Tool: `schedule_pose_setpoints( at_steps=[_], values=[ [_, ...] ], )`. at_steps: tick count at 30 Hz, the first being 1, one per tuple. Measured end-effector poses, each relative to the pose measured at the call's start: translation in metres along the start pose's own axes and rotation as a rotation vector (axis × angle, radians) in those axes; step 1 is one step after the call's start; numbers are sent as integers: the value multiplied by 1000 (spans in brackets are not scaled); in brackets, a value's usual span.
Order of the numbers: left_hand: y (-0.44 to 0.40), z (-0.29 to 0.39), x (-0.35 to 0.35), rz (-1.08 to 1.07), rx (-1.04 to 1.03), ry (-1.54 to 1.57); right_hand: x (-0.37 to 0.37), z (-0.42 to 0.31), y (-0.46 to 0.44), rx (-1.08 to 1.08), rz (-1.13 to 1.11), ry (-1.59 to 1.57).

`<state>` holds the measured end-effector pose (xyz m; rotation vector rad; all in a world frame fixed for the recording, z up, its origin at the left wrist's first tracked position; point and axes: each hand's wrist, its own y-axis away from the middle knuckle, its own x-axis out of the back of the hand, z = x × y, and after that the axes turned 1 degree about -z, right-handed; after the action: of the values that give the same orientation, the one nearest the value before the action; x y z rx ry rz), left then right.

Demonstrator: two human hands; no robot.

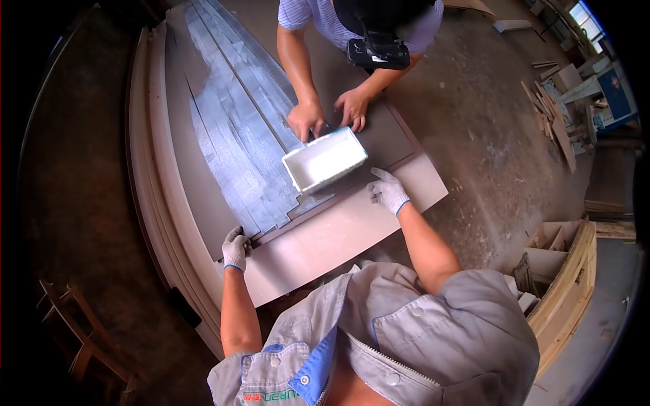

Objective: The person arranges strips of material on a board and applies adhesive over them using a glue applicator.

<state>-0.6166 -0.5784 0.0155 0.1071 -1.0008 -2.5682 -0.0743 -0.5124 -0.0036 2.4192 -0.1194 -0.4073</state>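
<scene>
A brown board [271, 235], its top partly coated with grey-white streaky strips [230, 135], lies on a paler board [318, 250]. My left hand [235, 249], in a whitish knit glove, has its fingers curled at the brown board's near left corner. My right hand [388, 191], gloved the same way, is at the near edge further right, fingers apart and holding nothing. Just beyond it is a white rectangular tub [325, 161] with white contents. Whether the tub rests on the board or is held up, I cannot tell.
Across the board a co-worker leans in, with one bare hand [308, 120] behind the tub and the other hand [352, 108] beside it. Stacked boards [152, 155] run along the left. Wood scraps [552, 122] and a wooden crate [562, 271] are at right.
</scene>
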Motion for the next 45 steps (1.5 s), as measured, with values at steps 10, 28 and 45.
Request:
schedule_pose_setpoints(
  at_steps=[10,28,45],
  values=[
    [4,1,-1,5,-10,-2,0,0,10,17,24,-20],
    [5,1,1,-1,-15,1,-22,-11,13,20,-7,20],
    [13,1,-11,50,-36,79,-99,-75,-22,-101,-117,460]
  ],
)
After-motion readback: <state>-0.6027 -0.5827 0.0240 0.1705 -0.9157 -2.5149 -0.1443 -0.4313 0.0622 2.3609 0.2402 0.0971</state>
